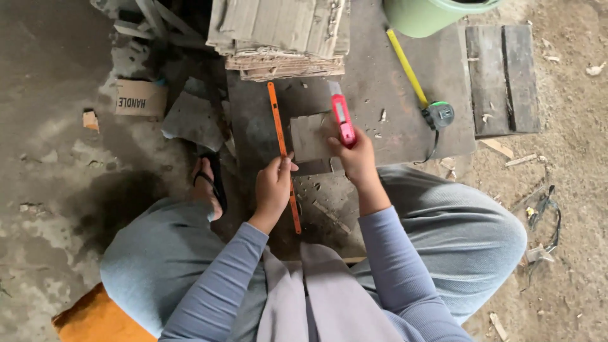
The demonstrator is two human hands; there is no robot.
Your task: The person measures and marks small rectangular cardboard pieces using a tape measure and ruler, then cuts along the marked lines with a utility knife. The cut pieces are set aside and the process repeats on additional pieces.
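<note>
1. Left hand (273, 185): grip pressed down on a long, thin orange metal ruler (282, 152).
2. Right hand (356, 154): grip clenched around a pink plastic utility knife (342, 118).
3. Small grey square cardboard piece (311, 135) lies between both grips on the dark flat worktop (392, 107), ruler along its left edge.

A rough workshop floor: bare concrete, stacked boards (278, 35), a tape measure (438, 114), wood scraps.
</note>
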